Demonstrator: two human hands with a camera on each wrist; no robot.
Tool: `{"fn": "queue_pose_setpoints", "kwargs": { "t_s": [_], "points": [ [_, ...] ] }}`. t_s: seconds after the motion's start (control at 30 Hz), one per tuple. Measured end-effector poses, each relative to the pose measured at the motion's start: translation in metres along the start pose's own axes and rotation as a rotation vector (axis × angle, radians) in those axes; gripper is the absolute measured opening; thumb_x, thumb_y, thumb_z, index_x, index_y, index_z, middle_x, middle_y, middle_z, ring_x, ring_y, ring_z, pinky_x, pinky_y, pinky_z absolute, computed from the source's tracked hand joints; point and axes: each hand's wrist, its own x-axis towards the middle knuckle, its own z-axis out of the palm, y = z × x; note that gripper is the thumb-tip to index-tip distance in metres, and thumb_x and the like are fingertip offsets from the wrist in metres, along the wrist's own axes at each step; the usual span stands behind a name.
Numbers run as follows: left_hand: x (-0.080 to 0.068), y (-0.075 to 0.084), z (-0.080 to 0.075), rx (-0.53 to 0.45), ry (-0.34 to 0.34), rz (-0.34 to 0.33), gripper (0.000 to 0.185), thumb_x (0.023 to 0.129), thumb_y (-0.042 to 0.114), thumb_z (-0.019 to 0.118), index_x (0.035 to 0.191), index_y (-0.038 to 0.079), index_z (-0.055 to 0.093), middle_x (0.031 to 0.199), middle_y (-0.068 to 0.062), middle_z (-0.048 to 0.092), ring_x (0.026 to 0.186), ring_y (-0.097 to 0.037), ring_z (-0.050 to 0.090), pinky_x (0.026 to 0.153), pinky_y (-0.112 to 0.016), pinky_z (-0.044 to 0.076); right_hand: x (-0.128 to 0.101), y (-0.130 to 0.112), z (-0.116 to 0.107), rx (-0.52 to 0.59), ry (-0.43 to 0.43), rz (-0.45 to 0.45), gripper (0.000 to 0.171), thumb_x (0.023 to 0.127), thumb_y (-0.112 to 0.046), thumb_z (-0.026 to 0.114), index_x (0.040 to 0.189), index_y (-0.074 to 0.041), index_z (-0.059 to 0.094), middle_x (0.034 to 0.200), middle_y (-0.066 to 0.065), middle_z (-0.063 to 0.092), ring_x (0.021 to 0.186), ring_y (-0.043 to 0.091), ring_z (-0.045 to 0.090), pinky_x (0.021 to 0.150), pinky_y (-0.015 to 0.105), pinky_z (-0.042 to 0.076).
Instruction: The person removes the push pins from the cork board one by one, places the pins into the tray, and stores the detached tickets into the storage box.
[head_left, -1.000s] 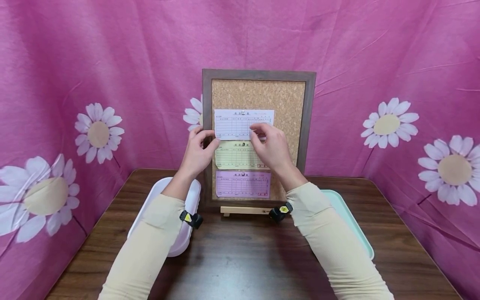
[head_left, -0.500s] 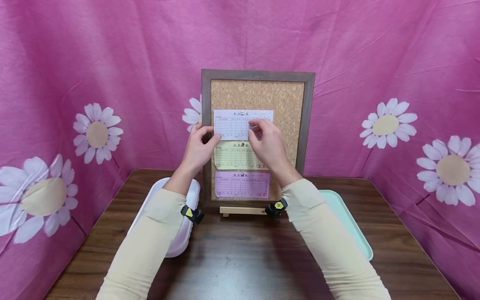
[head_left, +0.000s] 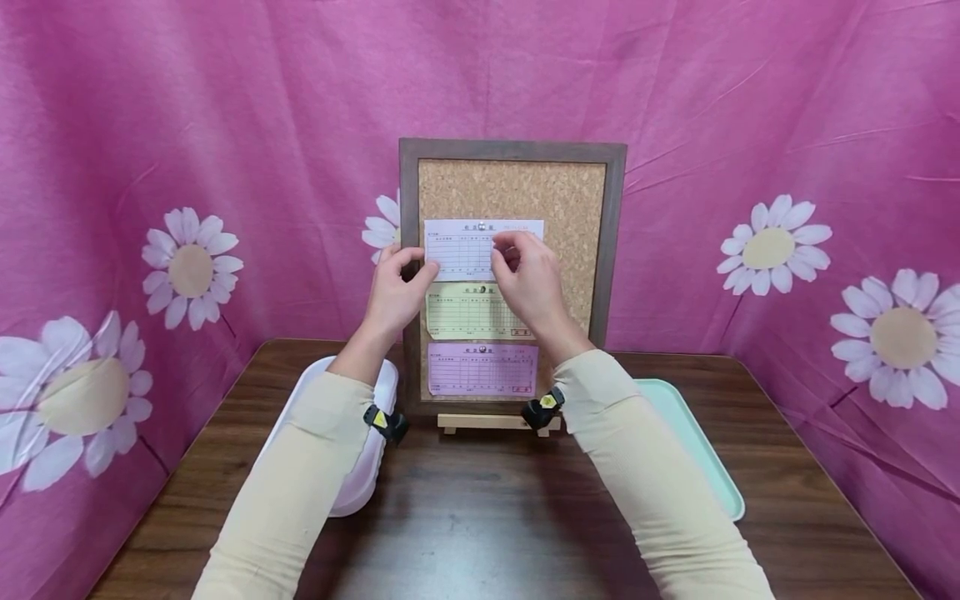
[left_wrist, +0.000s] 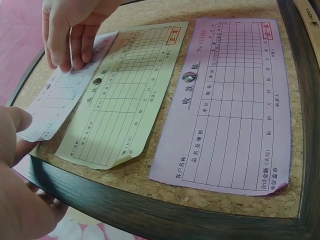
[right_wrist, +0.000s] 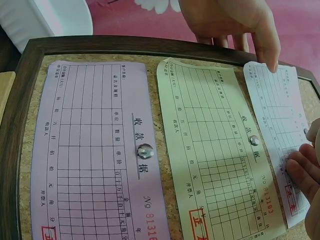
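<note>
On a wood-framed corkboard (head_left: pixel 517 187) hang three printed receipt slips, white (head_left: pixel 457 250) above yellow-green (head_left: pixel 465 317) above purple (head_left: pixel 472 375). Each has a shiny round pin at its top middle; the purple slip's pin (right_wrist: pixel 145 151) shows plainly. My left hand (head_left: pixel 396 287) grips the frame's left side, fingers behind it and thumb at the white slip's lower left corner. Loosely bent, my right hand (head_left: pixel 532 279) rests its fingertips on the white slip's right half, with a gap between thumb and index finger. It covers part of that slip.
The board stands on a small light wooden easel (head_left: pixel 480 422) on a dark wooden table (head_left: pixel 465 517). A white plastic tub (head_left: pixel 390 383) is at the left, partly under my left arm. A mint-green tray (head_left: pixel 705 442) lies at the right. Pink flowered cloth (head_left: pixel 525 67) hangs behind.
My right hand has shifted slightly left and up over the white slip, its wrist swinging left. The left hand keeps its place at the frame. The whole view has drifted a little.
</note>
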Motion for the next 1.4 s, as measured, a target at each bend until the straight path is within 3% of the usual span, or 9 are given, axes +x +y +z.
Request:
{"fn": "queue_pose_setpoints", "kwargs": {
  "t_s": [0.37, 0.57, 0.9, 1.17, 1.4],
  "points": [
    [0.007, -0.003, 0.001, 0.009, 0.019, 0.036, 0.031, 0.101, 0.015, 0.068, 0.121, -0.009, 0.073, 0.143, -0.022, 0.05, 0.117, -0.029, 0.05, 0.097, -0.033, 0.041, 0.011, -0.007, 0.003, -0.041, 0.011, 0.026, 0.021, 0.101, -0.007, 0.067, 0.117, 0.005, 0.075, 0.107, 0.02, 0.079, 0.094, 0.033, 0.076, 0.09, 0.043, 0.061],
    [0.008, -0.001, 0.003, 0.003, 0.03, 0.047, 0.03, 0.1, 0.013, 0.07, 0.12, -0.009, 0.073, 0.137, -0.021, 0.051, 0.118, -0.028, 0.049, 0.099, -0.032, 0.039, 0.017, -0.01, 0.005, -0.066, 0.009, 0.078, 0.022, 0.102, -0.009, 0.067, 0.118, 0.002, 0.076, 0.106, 0.018, 0.08, 0.093, 0.031, 0.076, 0.09, 0.042, 0.061],
    [0.011, 0.001, 0.003, 0.008, 0.032, 0.036, 0.027, 0.1, 0.016, 0.07, 0.114, -0.006, 0.074, 0.121, -0.012, 0.05, 0.107, -0.023, 0.047, 0.092, -0.029, 0.037, 0.024, -0.016, 0.011, -0.123, -0.018, 0.134, 0.022, 0.104, -0.012, 0.067, 0.121, 0.0, 0.074, 0.106, 0.016, 0.08, 0.094, 0.029, 0.074, 0.088, 0.041, 0.06],
    [0.015, 0.006, 0.002, 0.025, 0.008, 0.024, 0.025, 0.101, 0.016, 0.069, 0.11, -0.007, 0.072, 0.121, -0.013, 0.049, 0.109, -0.026, 0.048, 0.091, -0.031, 0.038, 0.029, -0.02, 0.011, -0.154, 0.0, 0.162, 0.02, 0.103, -0.013, 0.067, 0.117, -0.002, 0.075, 0.101, 0.014, 0.08, 0.093, 0.03, 0.072, 0.091, 0.044, 0.057],
    [0.015, 0.006, 0.001, 0.033, -0.007, 0.002, 0.027, 0.101, 0.018, 0.069, 0.113, -0.006, 0.074, 0.143, -0.021, 0.049, 0.125, -0.031, 0.049, 0.104, -0.039, 0.041, 0.031, -0.022, 0.011, -0.195, -0.002, 0.19, 0.017, 0.104, -0.018, 0.069, 0.112, -0.004, 0.075, 0.098, 0.012, 0.079, 0.092, 0.03, 0.071, 0.092, 0.046, 0.055]
  ]
}}
